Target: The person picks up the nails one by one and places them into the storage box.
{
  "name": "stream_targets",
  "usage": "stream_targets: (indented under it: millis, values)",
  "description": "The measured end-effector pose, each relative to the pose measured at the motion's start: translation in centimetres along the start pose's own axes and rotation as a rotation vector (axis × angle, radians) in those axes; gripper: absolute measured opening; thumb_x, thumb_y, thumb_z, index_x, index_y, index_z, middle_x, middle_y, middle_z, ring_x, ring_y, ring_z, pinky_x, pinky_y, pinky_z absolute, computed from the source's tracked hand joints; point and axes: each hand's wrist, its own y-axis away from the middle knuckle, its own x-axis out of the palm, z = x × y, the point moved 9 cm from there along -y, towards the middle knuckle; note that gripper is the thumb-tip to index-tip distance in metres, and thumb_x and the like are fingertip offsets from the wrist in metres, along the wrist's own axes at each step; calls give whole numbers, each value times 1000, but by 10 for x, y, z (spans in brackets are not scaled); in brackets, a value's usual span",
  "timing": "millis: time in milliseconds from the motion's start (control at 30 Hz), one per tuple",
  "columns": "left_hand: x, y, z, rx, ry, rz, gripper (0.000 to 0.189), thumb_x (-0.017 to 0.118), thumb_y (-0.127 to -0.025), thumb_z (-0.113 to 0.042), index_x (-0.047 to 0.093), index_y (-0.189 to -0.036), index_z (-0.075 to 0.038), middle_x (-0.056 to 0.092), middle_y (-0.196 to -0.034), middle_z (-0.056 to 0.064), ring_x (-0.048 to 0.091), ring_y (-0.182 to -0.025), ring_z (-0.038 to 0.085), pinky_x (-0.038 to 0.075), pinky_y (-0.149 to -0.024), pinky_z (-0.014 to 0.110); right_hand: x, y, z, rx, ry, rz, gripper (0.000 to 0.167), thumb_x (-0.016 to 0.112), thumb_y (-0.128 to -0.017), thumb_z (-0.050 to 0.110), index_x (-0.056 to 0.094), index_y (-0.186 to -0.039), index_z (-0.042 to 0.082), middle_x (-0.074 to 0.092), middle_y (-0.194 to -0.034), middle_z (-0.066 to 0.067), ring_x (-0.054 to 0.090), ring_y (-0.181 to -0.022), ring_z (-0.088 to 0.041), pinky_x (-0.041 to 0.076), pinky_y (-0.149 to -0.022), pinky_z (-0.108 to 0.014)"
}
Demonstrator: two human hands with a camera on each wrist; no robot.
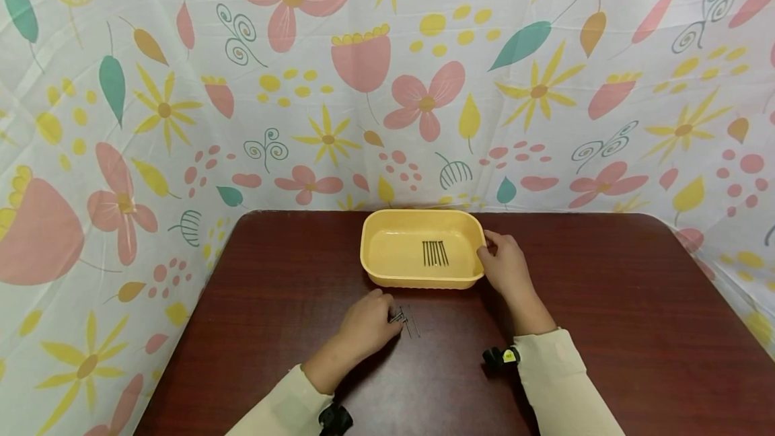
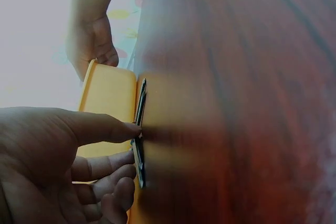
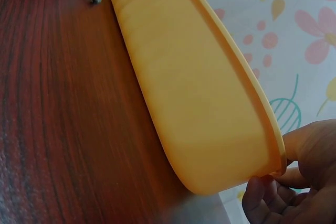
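Observation:
A yellow plastic tray (image 1: pixel 387 282) stands on the table, with several dark nails (image 1: pixel 434 253) lying side by side in its right half. My right hand (image 1: pixel 507 268) holds the tray's right end, thumb and fingers about the rim, as the right wrist view also shows (image 3: pixel 310 177). In front of the tray, a small loose group of nails (image 1: pixel 414 321) lies on the tabletop. My left hand (image 1: pixel 367 323) is at the left of this group. In the left wrist view, its thumb and fingertips pinch at a nail (image 2: pixel 140 103); exactly how many they grip is hidden.
The dark reddish wooden table (image 1: pixel 278 268) reaches back to a white cloth (image 1: pixel 387 147) printed with flowers and leaves, which hangs behind and at the left. Black wrist straps (image 1: pixel 500 357) sit at both sleeves.

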Motion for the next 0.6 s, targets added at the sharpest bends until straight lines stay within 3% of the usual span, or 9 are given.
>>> stream_targets:
  millis: [367, 600]
  values:
    - [-1, -7, 7, 5, 65, -5, 19, 80, -86, -25, 73, -91, -9, 64, -92, 2, 61, -80, 16, 51, -73, 30, 0, 0, -1, 1, 6, -1, 50, 49, -98, 13, 50, -144, -9, 56, -120, -25, 59, -105, -34, 50, -85, -42]
    - [-9, -5, 9, 14, 31, -1, 8, 76, -85, -15, 76, -89, -7, 69, -92, 5, 67, -88, 22, 54, -80, 35, 1, 0, 0, -3, 15, -5, 50, 49, -98, 14, 51, -143, -8, 56, -119, -24, 60, -104, -33, 51, -82, -38]
